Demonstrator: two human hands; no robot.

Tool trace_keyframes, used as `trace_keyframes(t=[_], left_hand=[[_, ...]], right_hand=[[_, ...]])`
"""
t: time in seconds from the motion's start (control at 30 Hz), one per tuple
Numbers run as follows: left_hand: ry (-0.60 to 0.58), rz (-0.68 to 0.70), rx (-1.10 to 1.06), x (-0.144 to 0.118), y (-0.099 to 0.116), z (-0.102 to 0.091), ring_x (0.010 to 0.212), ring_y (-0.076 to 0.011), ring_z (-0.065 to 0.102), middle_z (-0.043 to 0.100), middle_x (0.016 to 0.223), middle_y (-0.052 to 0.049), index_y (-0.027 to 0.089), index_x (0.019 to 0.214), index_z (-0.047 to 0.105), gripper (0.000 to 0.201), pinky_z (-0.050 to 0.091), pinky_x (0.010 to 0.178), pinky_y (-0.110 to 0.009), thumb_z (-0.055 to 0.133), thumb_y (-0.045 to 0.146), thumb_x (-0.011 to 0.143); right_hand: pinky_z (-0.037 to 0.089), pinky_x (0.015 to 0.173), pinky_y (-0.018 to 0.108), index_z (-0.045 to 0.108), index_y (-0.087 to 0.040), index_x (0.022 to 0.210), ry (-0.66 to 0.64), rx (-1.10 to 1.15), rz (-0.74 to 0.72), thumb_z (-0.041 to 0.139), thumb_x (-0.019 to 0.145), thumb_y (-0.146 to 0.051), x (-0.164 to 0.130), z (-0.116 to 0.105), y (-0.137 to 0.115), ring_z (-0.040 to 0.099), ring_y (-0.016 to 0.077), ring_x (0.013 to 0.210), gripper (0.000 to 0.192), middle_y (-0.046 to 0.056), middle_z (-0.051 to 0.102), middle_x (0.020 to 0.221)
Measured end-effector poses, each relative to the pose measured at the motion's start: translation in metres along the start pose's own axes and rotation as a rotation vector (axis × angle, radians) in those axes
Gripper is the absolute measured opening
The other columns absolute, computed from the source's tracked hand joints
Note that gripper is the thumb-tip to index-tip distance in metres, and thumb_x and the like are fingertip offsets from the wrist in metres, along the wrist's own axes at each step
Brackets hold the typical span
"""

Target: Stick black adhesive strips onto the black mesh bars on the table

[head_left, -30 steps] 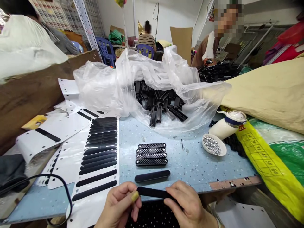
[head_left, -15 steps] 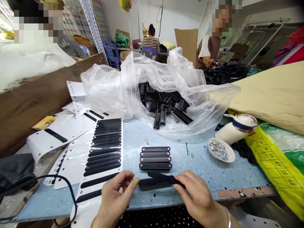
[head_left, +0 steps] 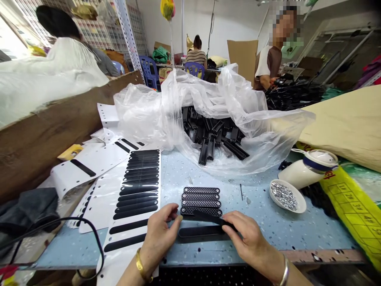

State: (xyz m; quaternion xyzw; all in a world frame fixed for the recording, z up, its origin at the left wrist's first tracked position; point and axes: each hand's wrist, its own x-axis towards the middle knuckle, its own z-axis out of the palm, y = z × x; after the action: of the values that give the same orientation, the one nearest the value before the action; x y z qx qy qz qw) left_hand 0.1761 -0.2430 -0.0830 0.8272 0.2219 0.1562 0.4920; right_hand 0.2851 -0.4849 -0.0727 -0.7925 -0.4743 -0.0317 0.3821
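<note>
We see our right hand [head_left: 248, 240] pinching a thin black strip [head_left: 208, 216] at its right end, held across the nearest piece of the row of four ribbed black parts [head_left: 201, 200] on the bench [head_left: 268, 226]. Our left hand [head_left: 162, 232], fingers loosely apart, touches that row's left end. A smooth black bar [head_left: 202, 233] lies just before the row.

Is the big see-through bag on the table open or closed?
Open. The clear plastic bag gapes wide at the front, and the black plastic parts inside spill out of its mouth toward the blue table.
</note>
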Motion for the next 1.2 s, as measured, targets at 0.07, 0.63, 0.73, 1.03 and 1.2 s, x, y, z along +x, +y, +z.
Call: trace_keyframes(t=[0.07, 0.63, 0.73, 1.03, 1.2], left_hand=[[-0.02, 0.025, 0.036, 0.003, 0.0, 0.001, 0.068, -0.0197, 0.064, 0.071, 0.074, -0.003, 0.021, 0.087, 0.073, 0.018, 0.046, 0.067, -0.028, 0.069, 0.025, 0.07], [-0.042, 0.053, 0.017, -0.001, -0.001, 0.003, 0.066, -0.0189, 0.065, 0.071, 0.072, -0.003, 0.02, 0.09, 0.074, 0.02, 0.047, 0.066, -0.026, 0.07, 0.022, 0.07], [-0.032, 0.096, 0.029, -0.002, -0.005, 0.004, 0.068, -0.0185, 0.067, 0.073, 0.077, -0.003, 0.021, 0.092, 0.074, 0.02, 0.05, 0.068, -0.027, 0.068, 0.021, 0.073], [-0.054, 0.153, 0.062, -0.004, -0.007, 0.003, 0.069, -0.0144, 0.067, 0.072, 0.079, 0.001, 0.021, 0.093, 0.071, 0.02, 0.052, 0.067, -0.025, 0.062, 0.017, 0.076], [-0.071, 0.134, 0.038, -0.003, -0.003, 0.001, 0.067, -0.0139, 0.066, 0.071, 0.074, 0.001, 0.02, 0.091, 0.071, 0.02, 0.052, 0.065, -0.024, 0.061, 0.015, 0.074]], right_hand=[[0.055, 0.07, 0.033, 0.059, -0.015, 0.101, 0.018, -0.038, -0.019, 0.047, 0.091, -0.011, 0.004, 0.001, 0.007, 0.063, 0.0193, 0.08, 0.016, 0.009, 0.065, 0.089], [0.047, 0.065, 0.032, 0.059, -0.014, 0.095, -0.203, -0.055, -0.068, 0.045, 0.091, -0.01, 0.018, 0.001, 0.023, 0.056, 0.0182, 0.073, 0.015, 0.008, 0.059, 0.08], [0.047, 0.063, 0.032, 0.06, -0.014, 0.094, -0.186, -0.057, -0.086, 0.045, 0.091, -0.009, 0.022, 0.005, 0.021, 0.056, 0.0181, 0.071, 0.015, 0.007, 0.059, 0.077], [0.049, 0.075, 0.037, 0.06, -0.015, 0.101, -0.125, -0.039, -0.167, 0.053, 0.089, -0.008, 0.024, 0.02, 0.019, 0.059, 0.0207, 0.086, 0.015, 0.008, 0.065, 0.097], [0.048, 0.072, 0.037, 0.06, -0.016, 0.102, -0.132, -0.034, -0.158, 0.052, 0.089, -0.007, 0.025, 0.023, 0.019, 0.058, 0.0208, 0.083, 0.017, 0.008, 0.065, 0.094]])
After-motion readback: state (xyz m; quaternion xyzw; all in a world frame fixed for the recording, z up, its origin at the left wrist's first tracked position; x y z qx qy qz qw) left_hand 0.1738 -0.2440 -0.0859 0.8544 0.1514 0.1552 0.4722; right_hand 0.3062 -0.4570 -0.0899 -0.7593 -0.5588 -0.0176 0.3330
